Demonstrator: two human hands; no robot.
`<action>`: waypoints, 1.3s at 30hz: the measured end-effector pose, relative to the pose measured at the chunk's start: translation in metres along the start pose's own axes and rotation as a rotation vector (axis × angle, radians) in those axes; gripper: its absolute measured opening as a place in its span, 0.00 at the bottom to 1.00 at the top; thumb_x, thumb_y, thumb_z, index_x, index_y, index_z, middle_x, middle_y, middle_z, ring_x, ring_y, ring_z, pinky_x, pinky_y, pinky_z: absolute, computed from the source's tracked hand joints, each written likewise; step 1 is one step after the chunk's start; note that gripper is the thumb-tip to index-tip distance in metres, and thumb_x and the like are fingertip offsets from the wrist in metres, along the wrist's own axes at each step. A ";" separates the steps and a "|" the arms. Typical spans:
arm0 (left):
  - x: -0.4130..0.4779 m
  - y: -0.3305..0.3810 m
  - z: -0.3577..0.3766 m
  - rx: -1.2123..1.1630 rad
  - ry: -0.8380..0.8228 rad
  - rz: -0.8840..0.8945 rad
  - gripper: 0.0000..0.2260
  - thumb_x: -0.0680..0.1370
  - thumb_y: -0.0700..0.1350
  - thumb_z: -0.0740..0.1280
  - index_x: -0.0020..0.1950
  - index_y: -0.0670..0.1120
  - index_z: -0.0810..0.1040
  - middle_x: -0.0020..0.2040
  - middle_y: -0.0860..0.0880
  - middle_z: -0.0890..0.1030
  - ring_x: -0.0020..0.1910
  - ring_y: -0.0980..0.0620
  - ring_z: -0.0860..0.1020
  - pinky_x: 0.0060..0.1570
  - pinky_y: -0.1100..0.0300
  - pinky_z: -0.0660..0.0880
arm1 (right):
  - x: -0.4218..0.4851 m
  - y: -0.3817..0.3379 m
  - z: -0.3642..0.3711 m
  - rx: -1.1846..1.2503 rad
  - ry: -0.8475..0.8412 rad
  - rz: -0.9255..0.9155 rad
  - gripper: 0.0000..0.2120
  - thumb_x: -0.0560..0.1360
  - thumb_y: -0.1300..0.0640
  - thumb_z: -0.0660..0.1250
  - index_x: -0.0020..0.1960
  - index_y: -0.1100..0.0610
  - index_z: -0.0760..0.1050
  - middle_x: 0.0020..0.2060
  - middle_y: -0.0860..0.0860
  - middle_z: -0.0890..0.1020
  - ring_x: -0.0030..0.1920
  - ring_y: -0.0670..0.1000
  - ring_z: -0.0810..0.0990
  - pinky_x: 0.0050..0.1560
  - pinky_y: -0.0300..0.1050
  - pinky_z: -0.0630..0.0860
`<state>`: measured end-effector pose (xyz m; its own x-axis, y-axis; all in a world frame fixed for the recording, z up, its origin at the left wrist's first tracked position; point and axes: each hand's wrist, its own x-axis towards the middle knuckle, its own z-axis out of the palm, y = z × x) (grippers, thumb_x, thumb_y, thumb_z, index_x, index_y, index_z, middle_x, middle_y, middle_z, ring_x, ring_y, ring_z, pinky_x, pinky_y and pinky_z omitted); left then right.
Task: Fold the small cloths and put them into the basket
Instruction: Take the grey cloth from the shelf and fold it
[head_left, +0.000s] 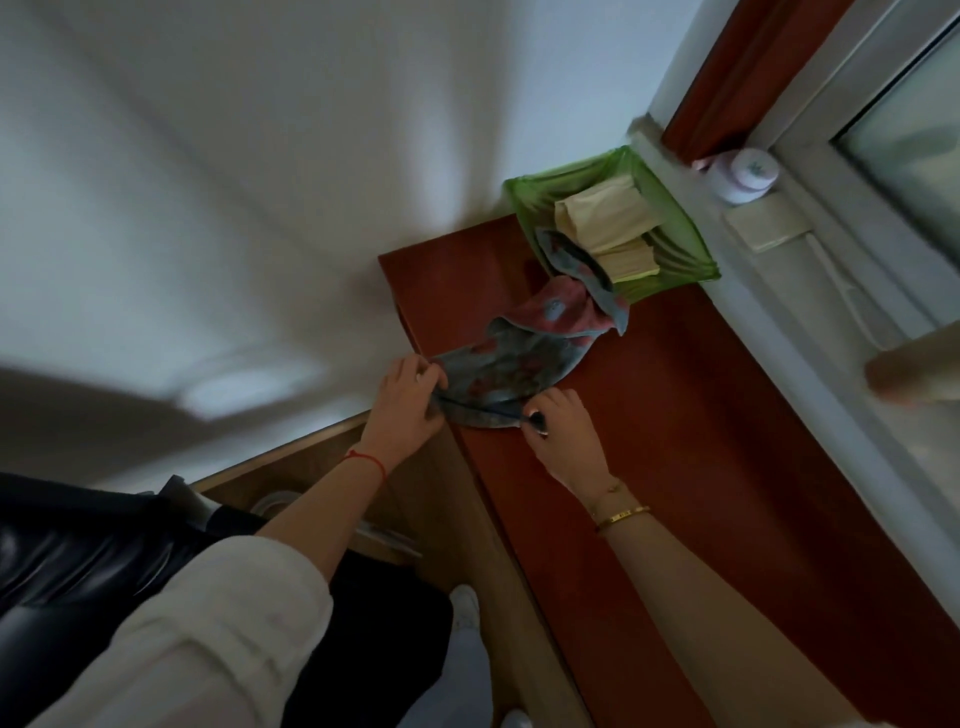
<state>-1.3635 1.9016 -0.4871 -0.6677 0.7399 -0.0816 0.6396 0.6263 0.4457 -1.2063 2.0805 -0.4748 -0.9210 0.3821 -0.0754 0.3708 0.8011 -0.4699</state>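
Two hands, left hand (408, 397) and right hand (558, 423), pinch grey-red cloth (506, 371) near edge at mid-frame on table (675, 415); folding underway; next, fold over, carry to green basket (680, 234) upper right.

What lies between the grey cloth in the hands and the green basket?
In the head view, a pink cloth lies between the grey cloth and the green basket.
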 end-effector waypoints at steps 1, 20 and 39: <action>-0.001 -0.001 -0.001 0.010 0.008 0.022 0.14 0.71 0.42 0.71 0.54 0.47 0.74 0.58 0.45 0.72 0.59 0.44 0.70 0.56 0.51 0.72 | 0.001 -0.001 -0.001 0.009 0.013 0.000 0.03 0.76 0.59 0.68 0.49 0.58 0.77 0.46 0.53 0.79 0.48 0.54 0.73 0.50 0.52 0.74; -0.019 0.105 -0.125 -0.420 0.365 0.223 0.05 0.74 0.41 0.74 0.48 0.43 0.82 0.44 0.49 0.82 0.44 0.51 0.79 0.49 0.56 0.76 | -0.067 -0.044 -0.198 0.411 0.656 -0.073 0.03 0.78 0.64 0.64 0.51 0.61 0.75 0.46 0.51 0.80 0.47 0.43 0.77 0.48 0.29 0.71; -0.200 0.335 -0.212 -0.518 0.653 0.506 0.05 0.75 0.43 0.72 0.48 0.54 0.83 0.43 0.59 0.82 0.44 0.62 0.79 0.44 0.67 0.77 | -0.320 -0.023 -0.335 0.437 0.998 -0.195 0.03 0.79 0.59 0.64 0.49 0.53 0.75 0.46 0.47 0.80 0.44 0.42 0.78 0.43 0.46 0.76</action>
<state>-1.0963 1.9110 -0.1326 -0.5398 0.5126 0.6677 0.7663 -0.0291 0.6419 -0.8803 2.0942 -0.1451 -0.3766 0.6245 0.6842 -0.0258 0.7312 -0.6816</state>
